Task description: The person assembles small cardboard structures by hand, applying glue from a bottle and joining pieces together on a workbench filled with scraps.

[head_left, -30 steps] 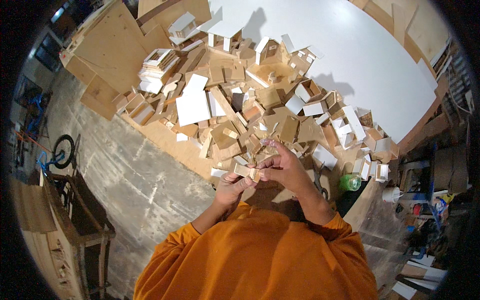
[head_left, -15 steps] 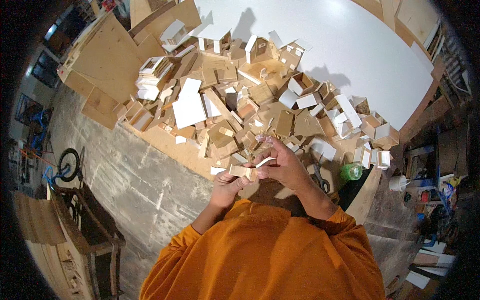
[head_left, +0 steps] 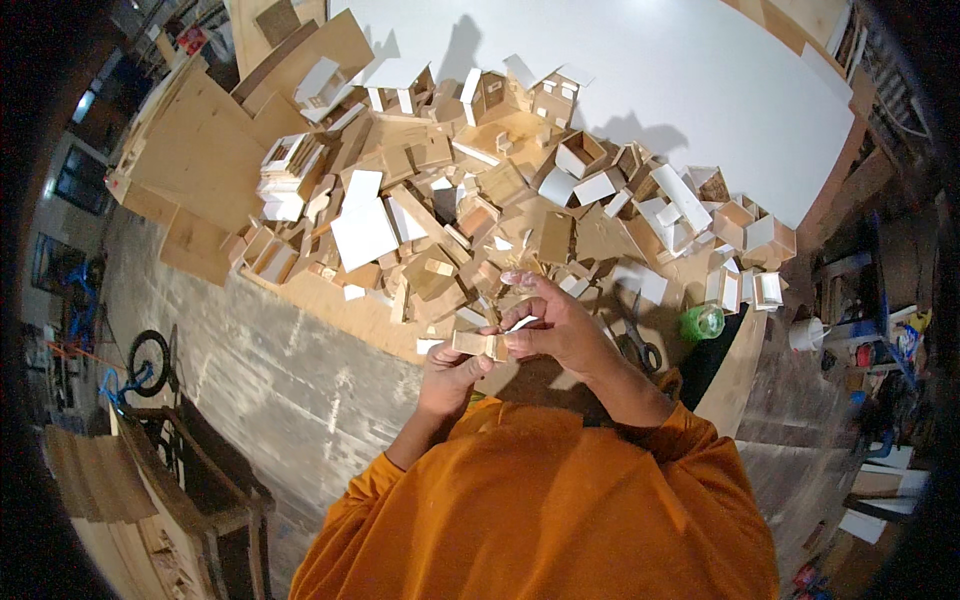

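Close to my body, my left hand (head_left: 452,382) pinches a small pale wooden piece (head_left: 473,343) with a block-like end. My right hand (head_left: 562,330) meets it from the other side, thumb and fingers at the block-like end. A thin white strip (head_left: 524,323) shows among the right hand's fingers. One right finger sticks out, its tip coated in something whitish. Below the table's near edge, the lower part of the held piece is partly covered by my fingers. Black-handled scissors (head_left: 640,340) lie just right of my right hand.
Wood scraps and white-faced board pieces (head_left: 365,235) crowd the table. Small model houses (head_left: 398,85) stand toward the back, beside a large white board (head_left: 600,60). Open little boxes (head_left: 582,155) lie to the right. A green transparent container (head_left: 702,322) sits near the right edge.
The view has shifted slightly. My right thumb and fingers have closed in on the wooden piece, and less of the white strip shows now. The left hand keeps its grip.
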### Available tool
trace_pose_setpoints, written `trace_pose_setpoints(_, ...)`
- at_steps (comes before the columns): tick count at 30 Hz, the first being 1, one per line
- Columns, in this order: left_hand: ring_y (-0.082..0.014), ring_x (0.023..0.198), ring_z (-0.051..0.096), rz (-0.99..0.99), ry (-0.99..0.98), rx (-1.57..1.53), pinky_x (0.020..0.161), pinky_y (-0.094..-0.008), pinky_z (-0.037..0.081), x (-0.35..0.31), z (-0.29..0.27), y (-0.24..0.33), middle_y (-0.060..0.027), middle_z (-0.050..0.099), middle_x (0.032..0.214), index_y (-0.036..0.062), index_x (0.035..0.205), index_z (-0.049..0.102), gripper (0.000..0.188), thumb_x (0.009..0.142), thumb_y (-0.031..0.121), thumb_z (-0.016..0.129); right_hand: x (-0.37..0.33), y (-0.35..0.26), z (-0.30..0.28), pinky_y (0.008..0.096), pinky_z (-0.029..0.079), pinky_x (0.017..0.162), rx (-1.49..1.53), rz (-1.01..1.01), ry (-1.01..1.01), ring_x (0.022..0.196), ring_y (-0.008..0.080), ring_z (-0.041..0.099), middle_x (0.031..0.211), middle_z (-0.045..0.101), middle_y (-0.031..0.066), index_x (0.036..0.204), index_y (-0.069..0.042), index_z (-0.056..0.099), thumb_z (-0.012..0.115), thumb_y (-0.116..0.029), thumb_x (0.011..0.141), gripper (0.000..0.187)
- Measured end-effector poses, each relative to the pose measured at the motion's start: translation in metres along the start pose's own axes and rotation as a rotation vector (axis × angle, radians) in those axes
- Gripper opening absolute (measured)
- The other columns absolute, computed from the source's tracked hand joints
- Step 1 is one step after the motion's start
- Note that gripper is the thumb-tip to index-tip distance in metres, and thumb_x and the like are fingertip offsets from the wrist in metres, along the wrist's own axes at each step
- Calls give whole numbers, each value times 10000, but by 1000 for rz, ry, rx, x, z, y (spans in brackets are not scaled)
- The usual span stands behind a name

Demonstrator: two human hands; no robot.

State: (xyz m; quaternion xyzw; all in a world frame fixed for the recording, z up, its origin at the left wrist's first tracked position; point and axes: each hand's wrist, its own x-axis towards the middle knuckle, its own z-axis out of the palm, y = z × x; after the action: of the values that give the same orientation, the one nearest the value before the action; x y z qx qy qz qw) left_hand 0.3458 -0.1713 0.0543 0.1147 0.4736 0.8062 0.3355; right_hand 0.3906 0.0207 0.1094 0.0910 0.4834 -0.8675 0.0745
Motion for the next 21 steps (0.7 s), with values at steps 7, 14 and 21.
trace_pose_setpoints(7, -106, 867, 591, 53, 39, 129, 798, -264, 466, 0, 2, 2, -34, 659, 961, 15, 1079, 636, 331, 785, 121, 743, 0, 9, -6, 306, 555, 736, 67, 87, 56, 826, 178, 621, 932, 586, 95, 1316, -73, 384, 697, -17, 761, 640)
trace_pose_setpoints(14, -101, 879, 580, 90, 24, 222, 807, -264, 460, 1, 3, 0, -27, 649, 964, 5, 1055, 631, 306, 785, 97, 740, -2, 12, -11, 297, 549, 759, 63, 116, 62, 859, 164, 612, 962, 574, 82, 1338, -95, 369, 672, -13, 793, 629)
trace_pose_setpoints(21, -94, 886, 564, 104, -3, 209, 815, -264, 451, -1, 1, -5, -26, 638, 981, -6, 1073, 613, 302, 800, 69, 716, -9, 13, -8, 319, 558, 744, 49, 41, 103, 839, 175, 611, 918, 587, 90, 1329, -68, 391, 695, -25, 757, 650)
